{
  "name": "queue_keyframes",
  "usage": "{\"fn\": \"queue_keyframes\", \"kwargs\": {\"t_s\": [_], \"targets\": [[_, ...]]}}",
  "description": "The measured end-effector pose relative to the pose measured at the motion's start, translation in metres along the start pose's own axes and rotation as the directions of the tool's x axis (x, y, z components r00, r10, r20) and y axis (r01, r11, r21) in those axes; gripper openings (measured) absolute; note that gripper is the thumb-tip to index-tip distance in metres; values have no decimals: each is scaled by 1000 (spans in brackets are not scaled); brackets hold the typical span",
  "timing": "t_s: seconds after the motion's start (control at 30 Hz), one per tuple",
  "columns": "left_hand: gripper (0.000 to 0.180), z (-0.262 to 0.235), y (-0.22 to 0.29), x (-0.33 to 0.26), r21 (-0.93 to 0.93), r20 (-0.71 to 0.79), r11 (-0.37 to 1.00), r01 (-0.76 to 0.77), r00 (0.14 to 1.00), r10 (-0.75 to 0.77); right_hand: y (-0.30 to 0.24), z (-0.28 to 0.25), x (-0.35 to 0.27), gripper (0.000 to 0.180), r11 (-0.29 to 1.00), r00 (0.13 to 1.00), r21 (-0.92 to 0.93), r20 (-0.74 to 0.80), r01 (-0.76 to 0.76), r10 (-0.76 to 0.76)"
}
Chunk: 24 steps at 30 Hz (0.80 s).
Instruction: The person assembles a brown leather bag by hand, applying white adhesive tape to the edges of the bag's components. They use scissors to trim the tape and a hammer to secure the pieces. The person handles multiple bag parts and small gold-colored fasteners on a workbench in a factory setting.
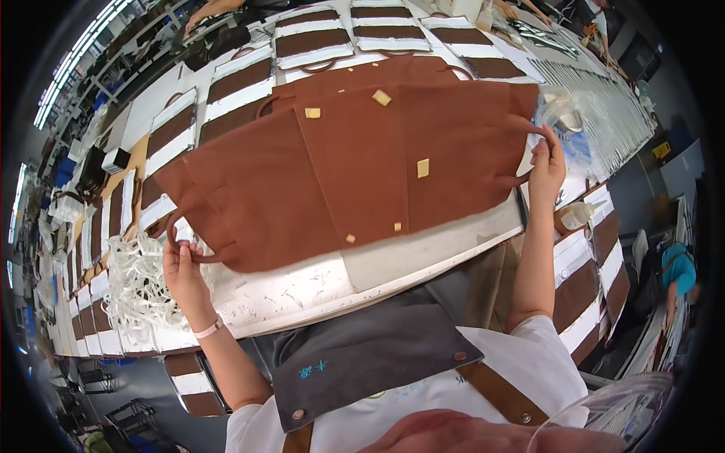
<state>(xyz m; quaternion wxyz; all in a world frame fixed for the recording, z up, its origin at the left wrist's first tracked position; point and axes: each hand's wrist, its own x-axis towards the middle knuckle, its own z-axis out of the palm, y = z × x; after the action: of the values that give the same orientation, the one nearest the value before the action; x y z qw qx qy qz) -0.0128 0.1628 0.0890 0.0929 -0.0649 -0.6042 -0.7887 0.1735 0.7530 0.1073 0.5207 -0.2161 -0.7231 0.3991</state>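
Observation:
A wide reddish-brown bag piece (279, 181), laid out flat with a loop handle at each end, stretches between my hands above the table. Several small yellow patches dot its face, and two seam lines cross its middle. My left hand (183, 275) is closed on the left loop handle (172, 230). Fingers of my right hand (547, 170) are wrapped round the right loop handle (532, 127). Behind it lies a second brown piece (370, 72) of similar colour, partly covered by the first.
White tangled strips (143, 291) heap beside my left hand. Brown-and-white panels (313, 38) line the table's far side. Right of me are clear plastic wrapping (578, 124), a small bottle (578, 215) and a rack of thin rods (596, 94). Other people's hands (215, 9) work across the table.

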Motion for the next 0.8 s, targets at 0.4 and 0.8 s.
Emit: {"fn": "queue_keyframes", "kwargs": {"t_s": [0.4,0.8], "targets": [[22,-14,-31,33,481,194,852,-209,973,129,97,-10,25,31,988,822,-55,550,-145,151],[40,41,-24,-90,797,531,338,-501,848,7,-25,-1,-122,27,942,777,-208,624,262,-79]]}}
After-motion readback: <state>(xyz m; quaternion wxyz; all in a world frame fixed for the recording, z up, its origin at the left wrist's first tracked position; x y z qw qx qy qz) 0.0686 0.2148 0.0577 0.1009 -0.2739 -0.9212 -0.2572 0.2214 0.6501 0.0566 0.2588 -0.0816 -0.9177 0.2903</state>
